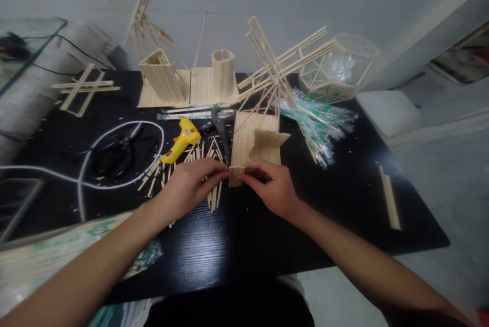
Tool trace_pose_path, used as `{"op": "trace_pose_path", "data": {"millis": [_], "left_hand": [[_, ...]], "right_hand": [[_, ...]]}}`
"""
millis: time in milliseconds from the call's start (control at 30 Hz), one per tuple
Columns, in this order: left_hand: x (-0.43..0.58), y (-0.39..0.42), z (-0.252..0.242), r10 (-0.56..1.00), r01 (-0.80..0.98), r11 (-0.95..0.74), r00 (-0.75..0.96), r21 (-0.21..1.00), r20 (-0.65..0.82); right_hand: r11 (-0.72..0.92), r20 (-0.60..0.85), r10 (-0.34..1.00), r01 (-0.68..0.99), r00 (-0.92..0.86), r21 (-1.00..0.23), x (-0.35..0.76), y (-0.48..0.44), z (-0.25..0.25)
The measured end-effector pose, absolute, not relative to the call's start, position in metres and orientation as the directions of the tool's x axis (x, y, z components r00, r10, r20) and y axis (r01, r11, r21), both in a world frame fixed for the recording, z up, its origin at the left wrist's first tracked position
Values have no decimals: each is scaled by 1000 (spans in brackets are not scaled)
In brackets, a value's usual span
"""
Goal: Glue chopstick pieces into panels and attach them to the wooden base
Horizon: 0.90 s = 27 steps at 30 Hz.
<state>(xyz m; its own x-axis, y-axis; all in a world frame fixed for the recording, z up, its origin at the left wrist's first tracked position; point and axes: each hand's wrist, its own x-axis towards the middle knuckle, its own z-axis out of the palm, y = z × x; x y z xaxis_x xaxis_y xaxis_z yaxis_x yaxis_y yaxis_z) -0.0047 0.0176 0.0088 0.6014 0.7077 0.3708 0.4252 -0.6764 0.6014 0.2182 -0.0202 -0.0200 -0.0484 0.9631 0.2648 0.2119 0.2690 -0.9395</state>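
Note:
Between the fingertips of both hands stands a small panel of short wooden sticks set side by side. My left hand pinches its left edge, and my right hand pinches the right edge. Just behind it lies a flat base of wooden sticks, with an angled stick wall upright on it. To the left, loose cut sticks are scattered near my left hand. A yellow glue gun rests behind that hand, and a dark-handled tool lies beside the base.
Stick models on bases and a windmill-like cross of sticks stand at the back. Green-and-clear wrappers lie right of centre. A white cable loops on the left. A glass polyhedron sits at the back right.

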Motion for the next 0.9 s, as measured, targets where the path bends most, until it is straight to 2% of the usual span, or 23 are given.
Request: {"op": "trace_pose_path", "data": {"millis": [500,900], "left_hand": [[-5,18,6,715,407,-651,611,640,339],[-4,18,6,707,407,-667,611,624,357]], "right_hand": [[271,263,963,217,-63,-938,219,-21,-19],[252,244,968,215,-63,-943,218,-21,-19]]}}
